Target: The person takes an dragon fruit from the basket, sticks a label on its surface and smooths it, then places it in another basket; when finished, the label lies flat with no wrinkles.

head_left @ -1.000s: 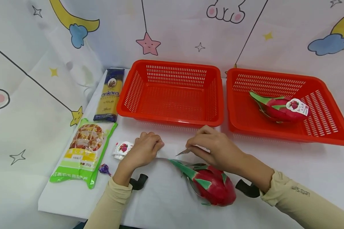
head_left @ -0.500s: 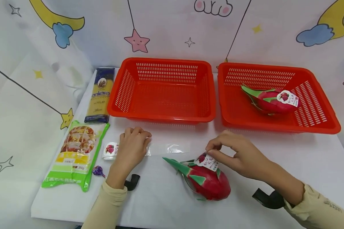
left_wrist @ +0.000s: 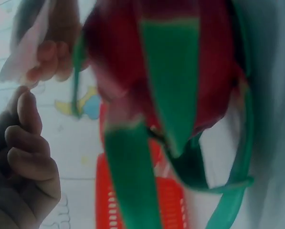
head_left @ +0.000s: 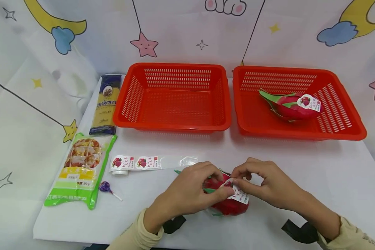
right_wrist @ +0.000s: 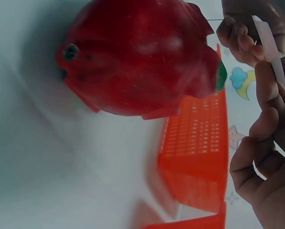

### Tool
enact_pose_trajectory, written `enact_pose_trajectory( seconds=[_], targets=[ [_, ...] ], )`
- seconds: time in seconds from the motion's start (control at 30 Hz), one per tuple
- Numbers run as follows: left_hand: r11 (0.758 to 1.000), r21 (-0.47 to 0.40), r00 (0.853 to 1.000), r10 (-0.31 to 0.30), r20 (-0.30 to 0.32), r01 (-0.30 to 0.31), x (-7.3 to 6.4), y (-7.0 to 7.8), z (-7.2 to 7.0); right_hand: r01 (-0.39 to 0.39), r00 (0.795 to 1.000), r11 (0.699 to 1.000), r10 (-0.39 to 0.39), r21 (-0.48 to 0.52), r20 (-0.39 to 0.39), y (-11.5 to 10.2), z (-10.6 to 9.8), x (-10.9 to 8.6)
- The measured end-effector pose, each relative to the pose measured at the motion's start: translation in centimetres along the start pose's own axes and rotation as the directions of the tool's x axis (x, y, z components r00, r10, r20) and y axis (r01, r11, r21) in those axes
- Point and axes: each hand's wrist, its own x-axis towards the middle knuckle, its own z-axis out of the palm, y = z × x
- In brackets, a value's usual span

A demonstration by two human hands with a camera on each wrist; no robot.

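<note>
A white sticker printed with a dragon fruit is held above a red dragon fruit with green leaf tips. My right hand pinches the sticker's upper edge between thumb and index finger. From the other side my left hand pinches the edge too, where the sticker curls up. In the right wrist view the sticker shows nearly edge-on between both hands' fingertips, apart from the fruit. My left hand covers part of the fruit in the head view.
A sticker roll with its strip unrolled lies left of the fruit. Nearby are a lollipop, a green-edged food bag and a pasta pack. Behind stand a red basket and another basket holding a stickered dragon fruit.
The right hand has carried the sticker from the strip area to over the dragon fruit. The left hand has left the strip and moved right to the sticker. The head view has shifted slightly.
</note>
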Motion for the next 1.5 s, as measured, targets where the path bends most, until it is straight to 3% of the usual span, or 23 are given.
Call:
enact_pose_trajectory(
  seconds=[0.2, 0.47, 0.67, 0.9, 1.1, 1.27, 1.5],
  targets=[
    [0.997, 0.077, 0.999, 0.028, 0.02, -0.029, 0.6, -0.1, 1.6, -0.027, 1.0, 0.999, 0.026, 0.032, 0.017, 0.4, 0.5, -0.8],
    [0.976, 0.216, 0.999, 0.004, 0.042, -0.013, 0.8, -0.2, 2.5, -0.099, 0.993, 0.995, 0.096, 0.032, 0.065, 0.8, 0.9, -1.6],
    [0.959, 0.282, 0.999, -0.003, 0.048, -0.011, 1.0, -0.5, 3.1, -0.093, 0.994, 0.996, 0.093, -0.007, 0.057, 1.0, 1.3, -1.9],
    [0.959, 0.283, 1.0, -0.018, 0.018, 0.012, 0.8, -0.9, 3.6, -0.121, 0.991, 0.99, 0.125, -0.078, 0.044, 1.1, 1.4, -2.2],
    [0.963, 0.269, 1.0, -0.023, 0.015, 0.019, 0.8, -1.0, 3.6, -0.234, 0.965, 0.965, 0.245, -0.115, 0.095, 1.9, 1.3, -3.2],
    [0.967, 0.253, 1.0, -0.027, 0.015, 0.022, 0.7, -1.1, 3.4, -0.303, 0.939, 0.951, 0.308, -0.053, 0.156, 3.0, 1.5, -3.8],
    [0.972, 0.23, 0.998, -0.047, 0.045, 0.035, 0.4, -1.2, 3.2, -0.281, 0.948, 0.959, 0.269, 0.049, 0.17, 3.9, 1.9, -4.1]
  ],
)
